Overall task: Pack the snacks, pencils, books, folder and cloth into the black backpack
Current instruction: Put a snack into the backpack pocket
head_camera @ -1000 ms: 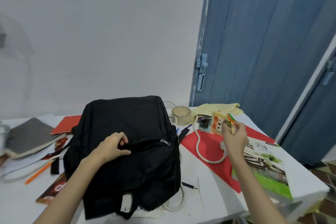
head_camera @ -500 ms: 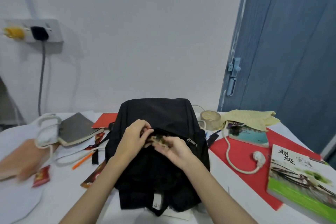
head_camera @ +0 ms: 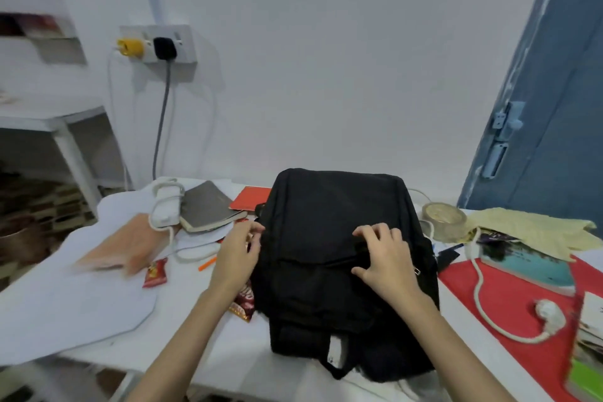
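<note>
Head view: the backpack (head_camera: 339,238) lies flat on the table (head_camera: 202,349) right in front of me. My right hand (head_camera: 383,258) rests on its front pocket, fingers curled and pinching the fabric. My left hand (head_camera: 238,251) is at its left edge, fingers loosely bent; I cannot tell whether it holds anything. Left of the backpack lie a snack (head_camera: 156,273), a pencil (head_camera: 207,263) and a grey book (head_camera: 208,210); right of it, the cloth (head_camera: 535,228), tape (head_camera: 444,220) and red folder (head_camera: 515,307).

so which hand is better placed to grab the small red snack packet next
Left. The left hand is at the backpack's left edge, nearest the red snack packet on the table. The right hand grips the backpack's front fabric, further away.
</note>
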{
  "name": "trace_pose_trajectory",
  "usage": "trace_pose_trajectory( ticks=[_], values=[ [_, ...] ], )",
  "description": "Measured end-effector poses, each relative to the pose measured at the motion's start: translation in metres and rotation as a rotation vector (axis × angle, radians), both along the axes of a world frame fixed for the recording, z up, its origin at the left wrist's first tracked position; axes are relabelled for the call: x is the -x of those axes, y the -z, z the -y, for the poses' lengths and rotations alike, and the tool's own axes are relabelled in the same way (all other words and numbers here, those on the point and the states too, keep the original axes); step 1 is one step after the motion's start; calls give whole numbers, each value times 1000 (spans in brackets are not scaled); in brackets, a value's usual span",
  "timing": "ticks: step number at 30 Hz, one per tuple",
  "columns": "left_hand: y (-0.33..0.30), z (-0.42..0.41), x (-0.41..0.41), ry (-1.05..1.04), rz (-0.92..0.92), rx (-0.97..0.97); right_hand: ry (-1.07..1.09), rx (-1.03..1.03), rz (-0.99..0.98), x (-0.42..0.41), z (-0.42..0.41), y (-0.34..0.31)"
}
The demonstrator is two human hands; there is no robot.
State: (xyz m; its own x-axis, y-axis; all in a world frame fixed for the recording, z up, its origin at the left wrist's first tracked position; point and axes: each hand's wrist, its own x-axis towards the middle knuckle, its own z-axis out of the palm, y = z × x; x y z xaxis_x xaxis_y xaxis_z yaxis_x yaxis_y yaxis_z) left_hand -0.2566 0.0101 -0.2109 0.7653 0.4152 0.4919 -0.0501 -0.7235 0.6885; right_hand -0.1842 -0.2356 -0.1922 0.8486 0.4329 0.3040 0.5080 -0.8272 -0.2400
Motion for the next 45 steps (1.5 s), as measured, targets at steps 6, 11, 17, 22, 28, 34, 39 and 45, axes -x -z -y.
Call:
trace_pose_trajectory(
  ticks=[6, 11, 17, 22, 28, 34, 39, 45],
  values=[
    [43, -39, 20, -153, -671, -49, 29, 4, -27, -18, -15, 3],
    [48, -26, 20, -138, -822, -137, 112, -174, -81, -29, -23, -4],
    [31, -31, 32, -296, -378, 116, 80, -245, -266, -37, -13, 1],
    [-16, -21, 34, -254, 85, 26, 49, -316, -320, -40, -11, 1],
    [-54, 46, 5, 239, -110, 158, 50, -444, -283, -43, -9, -15],
    [-33, 78, -26, 371, -469, -17, 38, -461, -274, -46, -1, -20],
    [-27, 88, -25, 408, -759, -427, 104, -578, -296, -54, -1, -20],
    [-14, 101, -17, 193, -391, -947, 10, -554, -314, -52, 3, -16]
  ],
)
